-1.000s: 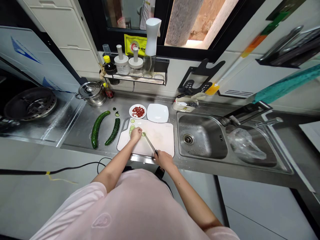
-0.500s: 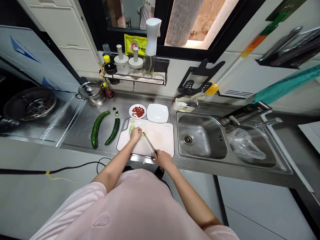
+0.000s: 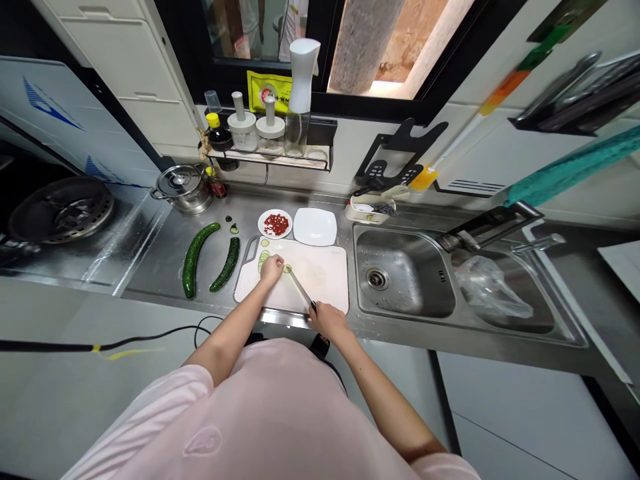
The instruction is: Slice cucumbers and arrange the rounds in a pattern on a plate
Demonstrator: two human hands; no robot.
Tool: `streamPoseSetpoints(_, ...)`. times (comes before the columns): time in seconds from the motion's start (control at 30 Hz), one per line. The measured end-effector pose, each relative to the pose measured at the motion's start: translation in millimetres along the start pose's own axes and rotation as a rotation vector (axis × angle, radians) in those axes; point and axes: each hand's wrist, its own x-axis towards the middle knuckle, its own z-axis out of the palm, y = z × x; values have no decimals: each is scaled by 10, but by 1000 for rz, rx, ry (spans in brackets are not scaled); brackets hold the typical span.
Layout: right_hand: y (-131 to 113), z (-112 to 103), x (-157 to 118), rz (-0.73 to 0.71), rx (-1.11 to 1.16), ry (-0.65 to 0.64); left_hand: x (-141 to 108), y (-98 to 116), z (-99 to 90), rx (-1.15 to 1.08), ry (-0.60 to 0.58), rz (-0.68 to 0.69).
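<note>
A white cutting board [image 3: 325, 287] lies on the steel counter. My right hand [image 3: 329, 321] is closed round the black handle of a kitchen knife [image 3: 301, 288], whose blade slants up and left across the board. At the blade's tip is a round cucumber slice [image 3: 287, 269]. Just left of it, my left hand [image 3: 272, 269] is closed with its fingertips together; what they hold, if anything, is hidden. Several cucumber slices [image 3: 264, 256] lie beyond that hand, near the board's left side. To the left rest a long cucumber [image 3: 193, 263] and a shorter cut cucumber [image 3: 227, 265].
Behind the board stand a plate of chopped red pieces [image 3: 275, 224] and a white square plate [image 3: 315, 227]. A sink [image 3: 405, 280] is on the right, with a plastic bag [image 3: 487, 290] in its second basin. A lidded pot [image 3: 184, 190] and a frying pan [image 3: 60, 210] stand left.
Both hands and the knife keep almost the same place over the board. The whole view has shifted very slightly.
</note>
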Motion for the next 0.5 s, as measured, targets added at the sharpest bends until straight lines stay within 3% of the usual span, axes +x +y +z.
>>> streamPoseSetpoints(0.27,108,88,-143,11,-5,-11,18,-18,23,3,9,20)
streamPoseSetpoints(0.5,62,46,-89,3,26,-8,21,-37,33,12,12,38)
